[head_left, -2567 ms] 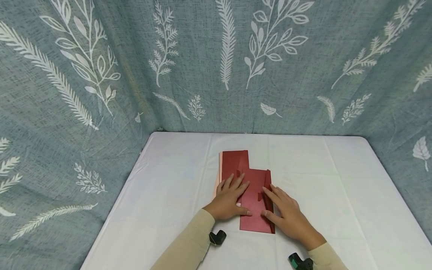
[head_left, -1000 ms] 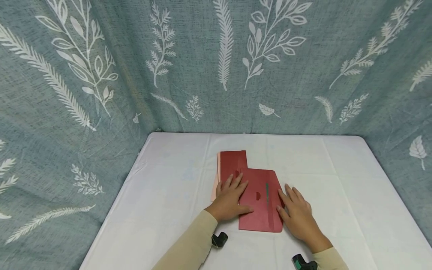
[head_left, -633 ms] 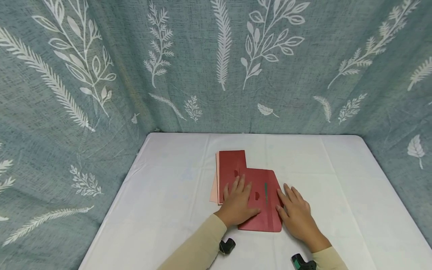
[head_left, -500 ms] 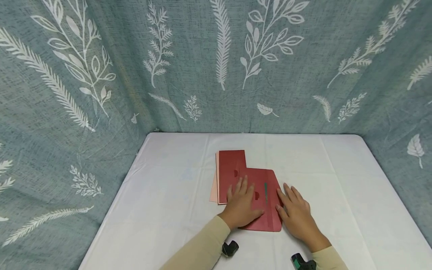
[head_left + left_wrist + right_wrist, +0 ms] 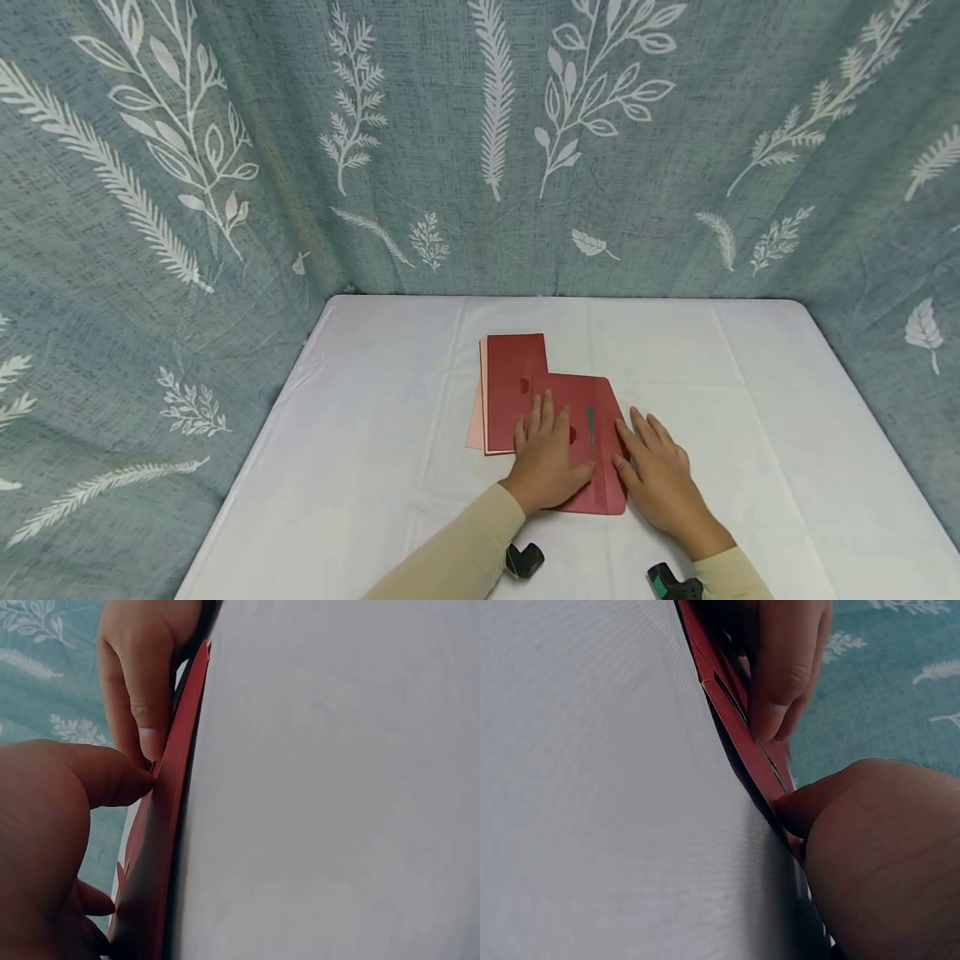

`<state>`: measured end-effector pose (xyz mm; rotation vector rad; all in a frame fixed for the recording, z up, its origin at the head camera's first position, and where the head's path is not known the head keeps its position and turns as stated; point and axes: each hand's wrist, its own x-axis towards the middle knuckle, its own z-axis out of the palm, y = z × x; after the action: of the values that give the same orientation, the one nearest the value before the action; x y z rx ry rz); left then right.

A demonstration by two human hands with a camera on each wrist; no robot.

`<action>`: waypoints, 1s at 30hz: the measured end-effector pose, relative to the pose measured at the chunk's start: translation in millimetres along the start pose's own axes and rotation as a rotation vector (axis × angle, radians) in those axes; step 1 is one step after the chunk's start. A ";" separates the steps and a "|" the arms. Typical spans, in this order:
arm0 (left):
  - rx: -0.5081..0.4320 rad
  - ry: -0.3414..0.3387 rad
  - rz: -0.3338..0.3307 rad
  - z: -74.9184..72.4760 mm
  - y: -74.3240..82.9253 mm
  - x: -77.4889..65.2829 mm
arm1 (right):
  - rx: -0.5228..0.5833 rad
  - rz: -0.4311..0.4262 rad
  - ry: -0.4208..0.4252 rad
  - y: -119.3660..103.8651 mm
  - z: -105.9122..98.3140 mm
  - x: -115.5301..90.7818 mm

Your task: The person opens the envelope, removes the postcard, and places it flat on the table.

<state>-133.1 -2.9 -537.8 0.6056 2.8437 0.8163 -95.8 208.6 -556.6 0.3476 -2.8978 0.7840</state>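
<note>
A red envelope (image 5: 577,396) lies on the white-covered table with its flap spread out to the right; a thin green strip shows near the flap's fold. My left hand (image 5: 546,462) rests on it with spread, straight fingers and covers its lower left part. At the flap's right edge, my right hand (image 5: 656,475) touches with its fingertips and thumb, fingers fairly straight. In the left wrist view the envelope's near edge (image 5: 180,769) rises slightly off the cloth. Under its left side lies another red envelope (image 5: 510,358), overlapping a pale pink one (image 5: 475,427).
The white cloth (image 5: 390,392) spreads around the envelopes to the table edges. A blue-green leaf-patterned curtain (image 5: 450,150) hangs behind and at the sides. Black wrist devices, one at the left (image 5: 525,561) and one at the right (image 5: 673,583), sit near the sleeves.
Earlier the flap was folded over; it then opened out to the right under my right hand. My left hand has since slid right across the envelope. The right hand stays at the flap's edge.
</note>
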 end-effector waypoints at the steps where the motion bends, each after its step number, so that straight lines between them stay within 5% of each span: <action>1: -0.007 0.009 0.000 0.9 0.3 0.2 | 0.001 0.000 0.001 -0.1 0.0 0.0; 26: -0.076 0.174 -0.061 22.3 7.7 5.7 | 0.008 0.007 -0.001 2.2 1.7 0.2; 30: -0.129 0.190 -0.028 19.5 7.5 4.5 | 0.007 0.007 0.000 2.1 1.7 0.3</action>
<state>-130.3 14.1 -550.3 0.4943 2.9276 1.0981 -96.7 209.5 -559.0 0.3387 -2.8981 0.7948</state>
